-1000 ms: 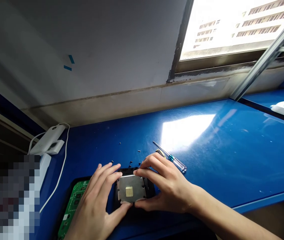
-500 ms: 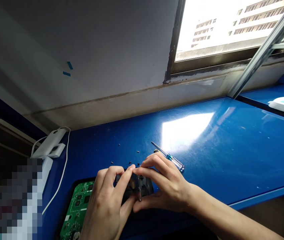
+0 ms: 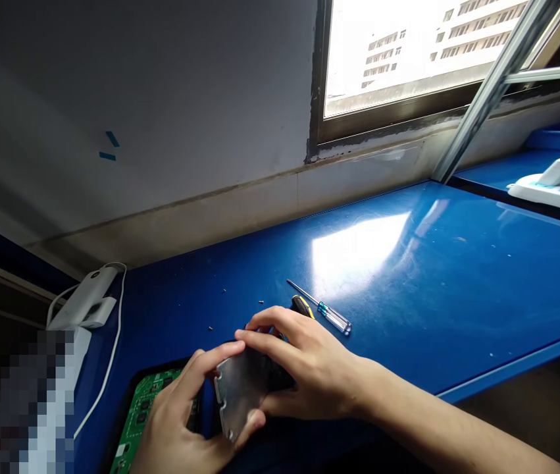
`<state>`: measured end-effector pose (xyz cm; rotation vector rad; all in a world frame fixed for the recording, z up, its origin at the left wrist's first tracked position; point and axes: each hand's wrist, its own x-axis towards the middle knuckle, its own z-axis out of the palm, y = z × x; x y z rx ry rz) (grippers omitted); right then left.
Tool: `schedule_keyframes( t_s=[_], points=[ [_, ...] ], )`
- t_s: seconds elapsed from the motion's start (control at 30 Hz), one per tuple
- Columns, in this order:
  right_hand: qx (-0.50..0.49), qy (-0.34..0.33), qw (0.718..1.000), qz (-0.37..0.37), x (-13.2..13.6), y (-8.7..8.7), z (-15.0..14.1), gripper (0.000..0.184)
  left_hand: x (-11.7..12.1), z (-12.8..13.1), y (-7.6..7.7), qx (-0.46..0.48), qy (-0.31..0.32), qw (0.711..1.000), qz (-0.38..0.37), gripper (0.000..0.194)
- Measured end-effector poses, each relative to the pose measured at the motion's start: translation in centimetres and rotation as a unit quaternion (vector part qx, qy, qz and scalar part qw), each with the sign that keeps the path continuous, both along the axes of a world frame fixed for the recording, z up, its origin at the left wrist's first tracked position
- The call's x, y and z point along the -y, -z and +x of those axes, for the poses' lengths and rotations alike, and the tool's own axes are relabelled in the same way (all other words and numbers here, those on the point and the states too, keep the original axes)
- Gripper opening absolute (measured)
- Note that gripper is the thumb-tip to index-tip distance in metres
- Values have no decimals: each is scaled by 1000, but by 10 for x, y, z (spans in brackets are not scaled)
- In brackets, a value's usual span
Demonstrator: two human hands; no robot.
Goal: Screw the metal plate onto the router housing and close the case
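Left hand (image 3: pixel 176 408): grip closed to the plate's (image 3: pixel 240 388) width, index on its upper edge, thumb on its lower. Plate is up at a tilt, clear of lying flat. Right hand (image 3: pixel 316 368) is curled at the plate's right, index tip at its top edge; grip partly open, can't tell if it carries any load. Green board (image 3: pixel 141 401) sits in a black case (image 3: pixel 161 366) left of the plate.

Status, my read: plate is unfastened, not set down. At least three screws (image 3: pixel 260 301) lie loose on the bench (image 3: pixel 457 283) beyond the plate; none seen seated in it. Yellow-black tool (image 3: pixel 302 306) and clear-handled screwdriver (image 3: pixel 336 319) lie beyond the plate to its right, neither in hand.

Hidden: plate's far face and right edge. Dark part (image 3: pixel 280 375) right of the plate is mostly under the right hand, too dark to make out. Board is part covered by left hand and cut off at the bottom of frame. Area far left of the plate is pixelated.
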<state>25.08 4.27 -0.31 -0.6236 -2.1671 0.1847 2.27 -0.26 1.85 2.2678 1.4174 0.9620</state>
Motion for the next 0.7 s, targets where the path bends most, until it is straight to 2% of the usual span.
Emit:
schedule_keyframes(
  t_s=[0.1,0.23,0.4,0.53,0.7],
  points=[
    [-16,1,1000,7,0,-1,0,57,2,3,1,25,-22,999,9,43],
    [-23,14,1000,5,-2,-1,0,57,1,-2,-3,27,-13,999,18,40],
    [-22,23,999,10,-2,-1,0,57,-2,-13,-7,-15,1,999,29,40],
    [-23,25,999,14,-2,-2,1,58,-3,-19,-6,-49,-14,997,49,41],
    [-22,33,999,20,-2,-1,0,58,-6,-24,-5,-102,2,992,78,42]
  ],
)
